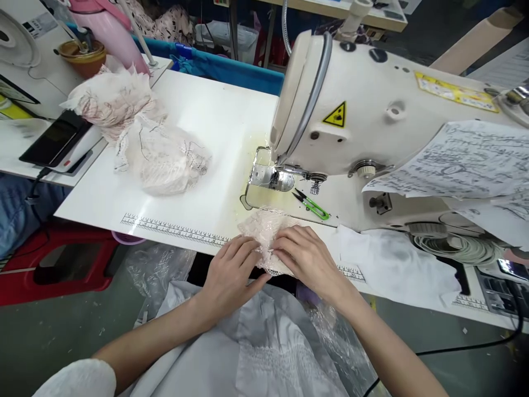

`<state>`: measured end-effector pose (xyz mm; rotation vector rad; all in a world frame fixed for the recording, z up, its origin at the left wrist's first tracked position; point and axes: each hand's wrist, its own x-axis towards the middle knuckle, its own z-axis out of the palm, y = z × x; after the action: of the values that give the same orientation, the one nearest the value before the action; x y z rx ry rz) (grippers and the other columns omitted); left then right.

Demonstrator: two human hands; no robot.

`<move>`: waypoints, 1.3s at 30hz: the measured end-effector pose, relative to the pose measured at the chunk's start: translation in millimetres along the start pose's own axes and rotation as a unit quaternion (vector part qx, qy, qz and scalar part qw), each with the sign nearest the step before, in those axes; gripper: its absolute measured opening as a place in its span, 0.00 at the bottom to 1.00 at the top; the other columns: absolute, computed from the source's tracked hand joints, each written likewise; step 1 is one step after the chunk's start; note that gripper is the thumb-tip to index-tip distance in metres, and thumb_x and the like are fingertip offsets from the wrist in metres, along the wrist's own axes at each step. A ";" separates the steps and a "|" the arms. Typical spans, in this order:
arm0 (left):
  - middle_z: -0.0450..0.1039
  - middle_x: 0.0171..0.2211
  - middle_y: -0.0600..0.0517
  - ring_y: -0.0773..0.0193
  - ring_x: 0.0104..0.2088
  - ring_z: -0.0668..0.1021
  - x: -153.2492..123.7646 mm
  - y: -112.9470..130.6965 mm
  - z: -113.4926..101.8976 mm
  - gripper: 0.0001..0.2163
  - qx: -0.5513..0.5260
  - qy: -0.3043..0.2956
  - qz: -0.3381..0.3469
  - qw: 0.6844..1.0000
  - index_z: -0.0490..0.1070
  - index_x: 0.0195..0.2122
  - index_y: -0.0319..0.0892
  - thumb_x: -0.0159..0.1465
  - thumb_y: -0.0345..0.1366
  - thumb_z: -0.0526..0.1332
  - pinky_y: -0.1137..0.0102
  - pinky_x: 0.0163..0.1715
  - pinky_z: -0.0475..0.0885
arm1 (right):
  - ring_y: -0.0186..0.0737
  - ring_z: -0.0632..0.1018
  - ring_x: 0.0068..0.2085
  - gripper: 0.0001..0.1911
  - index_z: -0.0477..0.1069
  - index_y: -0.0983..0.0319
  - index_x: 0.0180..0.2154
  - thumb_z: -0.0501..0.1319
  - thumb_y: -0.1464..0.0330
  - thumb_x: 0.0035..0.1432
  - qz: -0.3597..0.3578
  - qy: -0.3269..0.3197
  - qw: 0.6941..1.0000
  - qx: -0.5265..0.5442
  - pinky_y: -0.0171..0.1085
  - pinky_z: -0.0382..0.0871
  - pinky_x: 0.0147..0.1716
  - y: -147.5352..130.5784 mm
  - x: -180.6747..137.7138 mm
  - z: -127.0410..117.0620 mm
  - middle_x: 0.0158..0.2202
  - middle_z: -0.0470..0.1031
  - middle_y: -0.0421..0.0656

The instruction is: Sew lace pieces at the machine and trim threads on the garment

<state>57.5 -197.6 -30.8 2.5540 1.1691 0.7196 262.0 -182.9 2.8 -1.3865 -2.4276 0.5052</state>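
A small piece of pale pink lace [264, 229] lies at the near edge of the white sewing table [206, 127], just in front of the sewing machine [372, 121]. My left hand [231, 273] pinches its left edge with curled fingers. My right hand [308, 259] presses down on and grips the lace's right side, fingers bent over it. Both hands touch the lace and nearly meet at its near edge. The presser foot and needle area [275, 179] is a short way beyond the lace.
Green thread snips [312, 205] lie by the needle. A heap of lace pieces [144, 132] sits at the table's left. White cloth [264, 342] covers my lap. Printed papers [467, 160] drape over the machine arm. A phone [55, 140] rests on the left side table.
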 end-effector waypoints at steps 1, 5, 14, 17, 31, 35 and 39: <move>0.75 0.47 0.45 0.52 0.52 0.74 0.6 -0.1 -0.1 0.06 -0.013 0.008 -0.006 1.000 0.70 0.42 0.40 0.66 0.35 0.61 0.56 0.55 0.68 | 0.42 0.74 0.40 0.07 0.72 0.61 0.39 0.55 0.70 0.67 0.005 0.004 1.000 0.003 0.41 0.63 0.41 -1.4 -1.5 -1.7 0.39 0.76 0.44; 0.76 0.41 0.49 0.58 0.46 0.76 12.0 -5.9 -13.0 0.04 -0.117 -0.004 -0.053 0.992 0.70 0.37 0.43 0.68 0.30 0.57 0.60 0.49 0.69 | 0.40 0.76 0.39 0.09 0.71 0.60 0.38 0.52 0.70 0.69 0.026 0.023 0.999 0.039 0.41 0.63 0.43 -6.8 -5.5 -12.7 0.37 0.78 0.43; 0.72 0.31 0.54 0.64 0.28 0.72 75.8 -28.4 -72.7 0.10 -0.286 -0.200 -0.145 0.926 0.70 0.41 0.45 0.71 0.40 0.50 0.71 0.27 0.63 | 0.38 0.73 0.31 0.10 0.75 0.58 0.39 0.61 0.60 0.62 0.171 0.018 0.943 0.285 0.36 0.64 0.31 -11.0 14.0 -22.7 0.30 0.76 0.40; 0.70 0.33 0.53 0.64 0.30 0.71 90.3 -33.6 -75.1 0.11 -0.311 -0.175 -0.154 0.922 0.69 0.46 0.44 0.70 0.39 0.50 0.71 0.28 0.65 | 0.36 0.69 0.27 0.11 0.74 0.60 0.37 0.63 0.59 0.60 0.200 0.059 0.917 0.341 0.35 0.61 0.29 -12.4 22.4 -24.9 0.24 0.71 0.38; 0.80 0.45 0.53 0.56 0.54 0.74 83.7 -54.9 -53.9 0.11 -0.111 -0.055 0.103 0.987 0.75 0.33 0.45 0.67 0.28 0.54 0.59 0.54 0.63 | 0.42 0.74 0.35 0.04 0.73 0.57 0.40 0.60 0.66 0.64 -0.044 0.180 0.976 -0.113 0.44 0.62 0.39 -34.4 3.1 -12.0 0.33 0.79 0.42; 0.76 0.50 0.48 0.54 0.53 0.73 57.8 -73.7 -45.8 0.15 -0.044 -0.073 0.074 0.994 0.75 0.32 0.44 0.67 0.24 0.50 0.59 0.47 0.66 | 0.42 0.75 0.39 0.08 0.74 0.61 0.39 0.58 0.64 0.66 -0.045 0.091 0.991 -0.082 0.42 0.64 0.40 -32.8 -2.2 6.0 0.38 0.79 0.44; 0.77 0.43 0.48 0.59 0.43 0.77 38.1 -69.5 -47.9 0.13 -0.030 -0.059 0.088 0.994 0.74 0.39 0.42 0.66 0.24 0.51 0.62 0.41 0.66 | 0.45 0.75 0.46 0.10 0.72 0.63 0.45 0.54 0.74 0.66 -0.031 0.082 0.992 -0.093 0.42 0.66 0.45 -17.3 1.8 10.4 0.45 0.78 0.46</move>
<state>8.9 -122.8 -5.7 2.6317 0.8816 0.6217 243.5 -191.1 1.3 -1.3603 -2.4221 0.1462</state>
